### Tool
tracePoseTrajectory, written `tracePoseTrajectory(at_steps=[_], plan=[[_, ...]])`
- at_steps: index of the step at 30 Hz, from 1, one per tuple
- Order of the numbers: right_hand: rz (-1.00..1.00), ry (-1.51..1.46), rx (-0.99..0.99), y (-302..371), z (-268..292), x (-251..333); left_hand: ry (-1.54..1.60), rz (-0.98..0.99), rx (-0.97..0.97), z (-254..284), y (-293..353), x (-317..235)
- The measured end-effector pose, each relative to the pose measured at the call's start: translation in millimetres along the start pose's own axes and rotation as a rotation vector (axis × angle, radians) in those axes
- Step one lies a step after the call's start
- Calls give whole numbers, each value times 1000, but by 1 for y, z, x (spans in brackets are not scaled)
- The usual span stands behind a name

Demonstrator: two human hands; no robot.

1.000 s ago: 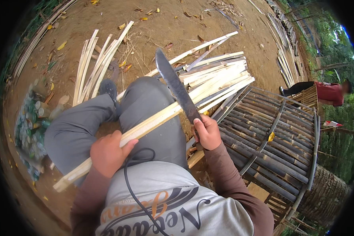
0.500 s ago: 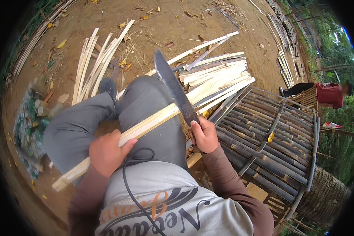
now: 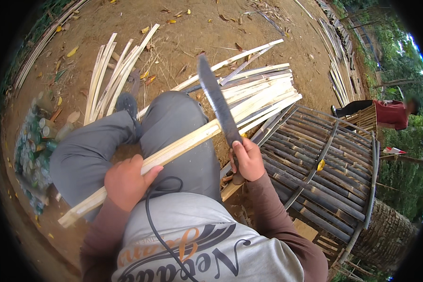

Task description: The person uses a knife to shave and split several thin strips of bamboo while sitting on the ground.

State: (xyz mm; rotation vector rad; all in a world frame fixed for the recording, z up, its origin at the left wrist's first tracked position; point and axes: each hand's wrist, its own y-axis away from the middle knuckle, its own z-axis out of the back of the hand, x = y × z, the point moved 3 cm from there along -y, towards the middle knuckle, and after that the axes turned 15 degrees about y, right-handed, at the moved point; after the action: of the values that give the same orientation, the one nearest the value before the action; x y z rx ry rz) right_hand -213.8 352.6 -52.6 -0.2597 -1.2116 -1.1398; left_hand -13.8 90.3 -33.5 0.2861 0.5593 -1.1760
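Observation:
My left hand is closed around a long pale bamboo strip, which slants across my lap from lower left to upper right over my raised knee. In my right hand is a machete, gripped by its handle. Its broad dark blade points up and away, crossing in front of the strip; whether the two touch I cannot tell. Beyond the knee, the far end of the strip runs over a heap of split bamboo strips on the ground.
More pale strips lie at the far left. Beside my left leg is a pile of bottles. A bamboo slat bench stands close on my right, near a tree trunk. A person in a red shirt is farther right.
The machete has shifted slightly right and its blade stands more upright, with my right hand a little to the right. My left hand keeps its hold on the strip.

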Motion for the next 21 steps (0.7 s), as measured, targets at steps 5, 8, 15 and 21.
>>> tracePoseTrajectory(at_steps=[5,8,15,21], plan=[[-25,-147,-186,-15,19,-7,-8,-3,-3,0,3,0],[47,-1,-65,3,0,-2,-13,3,14,0,1,2],[21,-65,-101,-1,5,-13,4,9,39,-1,-2,-2],[-9,-192,-210,-13,19,-14,4,9,47,1,-3,-2]])
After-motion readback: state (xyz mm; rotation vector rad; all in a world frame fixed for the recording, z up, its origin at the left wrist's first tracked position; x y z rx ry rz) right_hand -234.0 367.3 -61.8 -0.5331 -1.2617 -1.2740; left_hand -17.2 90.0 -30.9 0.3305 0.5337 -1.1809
